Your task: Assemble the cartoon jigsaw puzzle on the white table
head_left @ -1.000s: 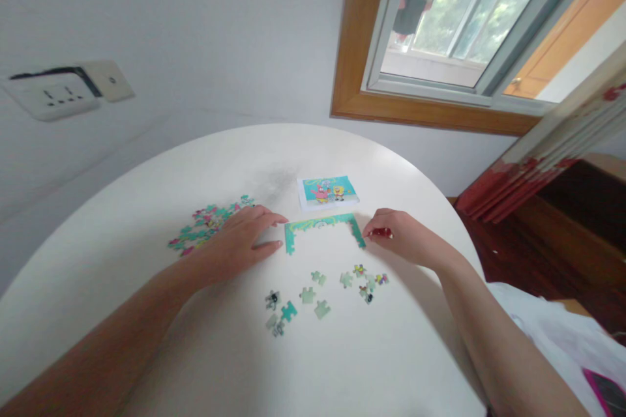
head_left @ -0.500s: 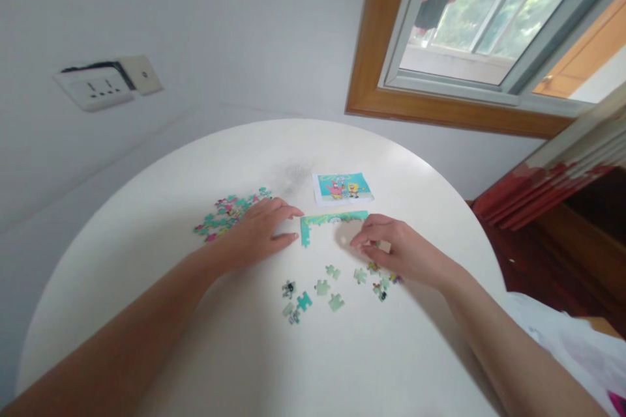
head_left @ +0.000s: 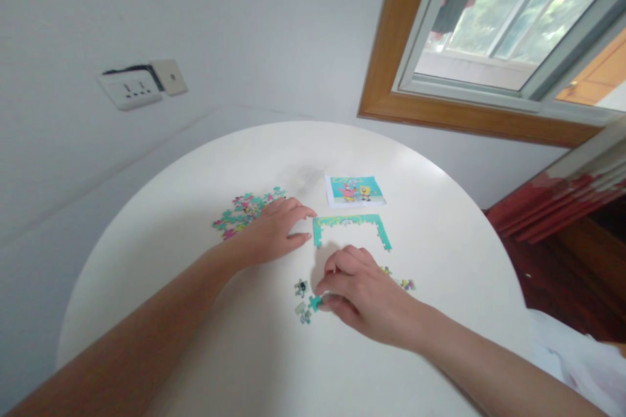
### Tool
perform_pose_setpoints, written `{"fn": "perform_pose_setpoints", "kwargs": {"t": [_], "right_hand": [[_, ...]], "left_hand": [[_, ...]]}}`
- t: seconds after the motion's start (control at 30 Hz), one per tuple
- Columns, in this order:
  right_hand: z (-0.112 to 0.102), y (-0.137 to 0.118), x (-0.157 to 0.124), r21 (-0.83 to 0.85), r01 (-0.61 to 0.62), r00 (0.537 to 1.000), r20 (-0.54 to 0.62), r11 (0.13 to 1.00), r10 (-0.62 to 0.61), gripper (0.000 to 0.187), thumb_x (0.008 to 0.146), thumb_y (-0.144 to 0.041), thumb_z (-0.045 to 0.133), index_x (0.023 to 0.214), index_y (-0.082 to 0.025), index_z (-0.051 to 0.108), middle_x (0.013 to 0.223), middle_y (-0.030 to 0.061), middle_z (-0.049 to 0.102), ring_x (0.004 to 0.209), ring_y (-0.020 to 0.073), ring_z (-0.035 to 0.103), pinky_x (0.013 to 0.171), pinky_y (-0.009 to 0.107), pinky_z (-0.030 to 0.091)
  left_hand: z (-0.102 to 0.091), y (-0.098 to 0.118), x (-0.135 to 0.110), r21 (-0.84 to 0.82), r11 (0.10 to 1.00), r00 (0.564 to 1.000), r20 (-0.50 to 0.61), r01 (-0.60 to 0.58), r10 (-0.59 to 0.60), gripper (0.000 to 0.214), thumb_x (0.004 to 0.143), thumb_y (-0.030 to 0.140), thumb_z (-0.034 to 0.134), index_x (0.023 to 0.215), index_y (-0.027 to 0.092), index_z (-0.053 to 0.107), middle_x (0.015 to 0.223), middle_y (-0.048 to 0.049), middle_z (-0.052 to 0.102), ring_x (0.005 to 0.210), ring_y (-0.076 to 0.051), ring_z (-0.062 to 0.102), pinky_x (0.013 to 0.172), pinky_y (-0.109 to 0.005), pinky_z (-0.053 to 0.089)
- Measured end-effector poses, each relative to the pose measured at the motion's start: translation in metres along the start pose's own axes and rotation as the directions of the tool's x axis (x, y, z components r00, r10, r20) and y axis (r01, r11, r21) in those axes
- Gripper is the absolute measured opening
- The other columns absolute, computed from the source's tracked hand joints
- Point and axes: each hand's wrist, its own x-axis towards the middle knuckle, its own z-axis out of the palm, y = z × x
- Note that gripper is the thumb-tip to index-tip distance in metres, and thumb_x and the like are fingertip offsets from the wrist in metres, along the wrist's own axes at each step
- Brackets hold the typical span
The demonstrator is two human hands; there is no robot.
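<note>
A partly joined jigsaw puzzle border [head_left: 346, 220] lies on the white table, with a top edge and two short sides. My left hand [head_left: 280, 227] rests beside its upper left corner, thumb and forefinger spread apart with nothing between them. Below the border, my right hand [head_left: 359, 290] hovers over loose pieces, its thumb and forefinger a little apart at a teal puzzle piece [head_left: 314, 303]. Whether the fingertips touch that piece is hard to make out. Close by lie a piece with a black mark [head_left: 300, 287] and a pale piece [head_left: 306, 317]. My right hand hides other pieces.
A heap of mixed puzzle pieces [head_left: 244, 210] lies left, partly behind my left hand. Above the border sits a reference picture [head_left: 356, 190] with cartoon figures. More pieces [head_left: 407, 285] lie right of my right hand. The round table [head_left: 235, 365] meets a wall with a socket [head_left: 131, 88].
My right hand has moved from the border's right end down and left to the loose pieces. The border's right side now shows in full. My left hand stays beside the corner.
</note>
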Motion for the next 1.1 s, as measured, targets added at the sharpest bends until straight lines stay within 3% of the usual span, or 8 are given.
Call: {"fn": "perform_pose_setpoints", "kwargs": {"t": [0.17, 0.3, 0.43, 0.57, 0.73, 0.9, 1.1], "right_hand": [[0.004, 0.002, 0.002, 0.100, -0.062, 0.996, -0.050, 0.993, 0.068, 0.015, 0.078, -0.014, 0.066, 0.091, -0.022, 0.065, 0.097, 0.0028, 0.060, 0.099, 0.0191, 0.049, 0.087, 0.034, 0.037], [0.010, 0.003, 0.005, 0.162, -0.025, 0.995, -0.094, 0.987, 0.041, 0.019, 0.073, -0.005, 0.064, 0.081, -0.022, 0.063, 0.089, -0.0007, 0.063, 0.094, 0.0163, 0.052, 0.087, 0.032, 0.036], [0.012, -0.001, 0.006, 0.177, 0.002, 0.995, -0.097, 0.984, 0.016, 0.016, 0.073, -0.008, 0.064, 0.079, -0.022, 0.063, 0.083, -0.0023, 0.065, 0.089, 0.0156, 0.054, 0.086, 0.032, 0.036], [0.006, 0.002, 0.009, 0.185, -0.071, 0.986, -0.135, 0.980, 0.097, 0.014, 0.075, -0.010, 0.063, 0.080, -0.022, 0.065, 0.081, -0.0012, 0.066, 0.089, 0.0166, 0.055, 0.084, 0.033, 0.037], [-0.006, 0.027, 0.010, 0.102, -0.241, 0.926, -0.274, 0.965, 0.261, 0.011, 0.078, -0.015, 0.061, 0.080, -0.023, 0.068, 0.087, 0.0018, 0.067, 0.089, 0.0200, 0.055, 0.083, 0.036, 0.038], [-0.013, 0.050, 0.010, -0.004, -0.356, 0.900, -0.272, 0.934, 0.342, 0.012, 0.082, -0.024, 0.061, 0.076, -0.024, 0.071, 0.085, 0.0036, 0.066, 0.086, 0.0210, 0.054, 0.078, 0.036, 0.039], [-0.018, 0.056, 0.008, -0.081, -0.401, 0.893, -0.257, 0.913, 0.370, 0.014, 0.083, -0.031, 0.062, 0.073, -0.025, 0.072, 0.084, 0.0041, 0.066, 0.085, 0.0216, 0.052, 0.076, 0.036, 0.038]], "left_hand": [[0.000, 0.001, -0.001, -0.014, 1.000, 1.000, 0.000, 0.005, -0.005, 0.031, 0.083, 0.027, 0.055, 0.113, 0.020, 0.057, 0.108, -0.0071, 0.058, 0.107, -0.024, 0.051, 0.098, -0.038, 0.037], [0.002, -0.002, -0.001, -0.013, 1.000, 1.000, -0.008, -0.001, 0.001, 0.031, 0.083, 0.028, 0.056, 0.114, 0.021, 0.057, 0.108, -0.0063, 0.057, 0.107, -0.024, 0.051, 0.097, -0.038, 0.037], [0.003, -0.003, -0.002, -0.017, 1.000, 1.000, -0.016, -0.006, 0.005, 0.031, 0.083, 0.028, 0.057, 0.114, 0.023, 0.057, 0.108, -0.0052, 0.057, 0.107, -0.023, 0.051, 0.097, -0.038, 0.037], [0.002, -0.002, -0.002, -0.020, 1.000, 1.000, -0.019, -0.007, 0.007, 0.031, 0.083, 0.027, 0.057, 0.114, 0.023, 0.057, 0.108, -0.0053, 0.057, 0.108, -0.023, 0.051, 0.098, -0.038, 0.036], [0.001, 0.000, -0.002, -0.034, 0.999, 1.000, -0.008, 0.006, -0.006, 0.031, 0.084, 0.028, 0.056, 0.113, 0.022, 0.057, 0.108, -0.0062, 0.057, 0.107, -0.023, 0.051, 0.097, -0.038, 0.037], [0.003, -0.003, -0.001, -0.018, 1.000, 1.000, -0.006, 0.008, -0.008, 0.031, 0.084, 0.029, 0.056, 0.114, 0.023, 0.057, 0.108, -0.0062, 0.057, 0.108, -0.024, 0.050, 0.097, -0.038, 0.036], [0.005, -0.005, -0.001, -0.014, 1.000, 1.000, -0.005, 0.000, 0.000, 0.032, 0.084, 0.030, 0.056, 0.115, 0.022, 0.057, 0.109, -0.0069, 0.057, 0.108, -0.024, 0.050, 0.096, -0.038, 0.037]]}}
